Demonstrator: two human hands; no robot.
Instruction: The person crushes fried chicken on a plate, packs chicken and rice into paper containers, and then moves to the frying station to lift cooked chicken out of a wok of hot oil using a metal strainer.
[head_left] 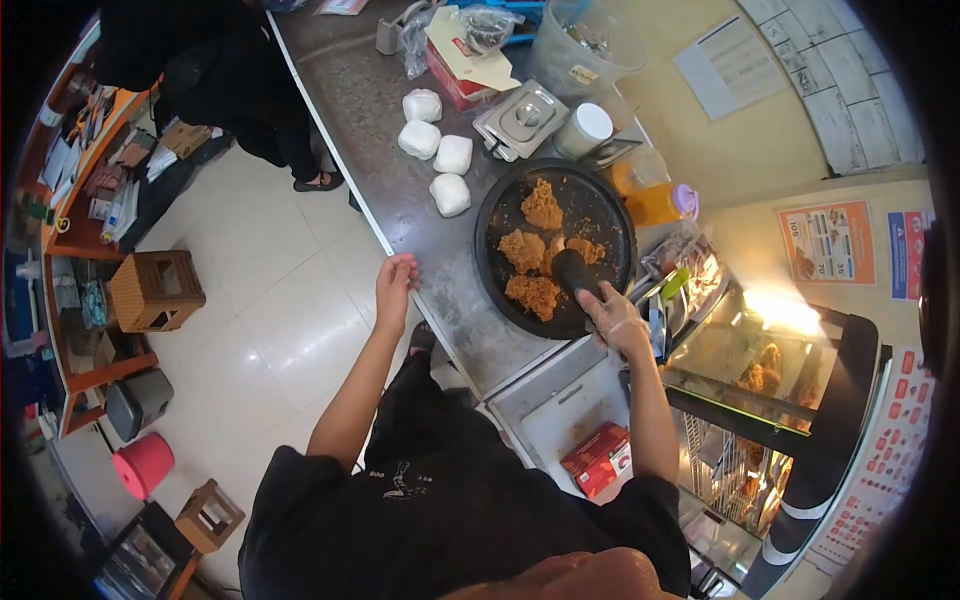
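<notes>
Several pieces of fried chicken (532, 296) lie in a round black pan (487, 262) on the counter. My right hand (612, 318), in a clear plastic glove, grips a black pestle (571, 268) at the pan's right side. The pestle's far end is down on or beside the chicken in the middle; the exact contact is hidden. My left hand (397, 278) hangs by the counter's front edge, left of the pan, empty with its fingers slightly apart.
Several white wrapped bundles (452, 195), a lidded steel container (521, 119) and a white jar (590, 126) stand beyond the pan. An orange bottle (657, 204) and glass warming cabinet (752, 366) are right. A person in black (225, 75) stands upper left.
</notes>
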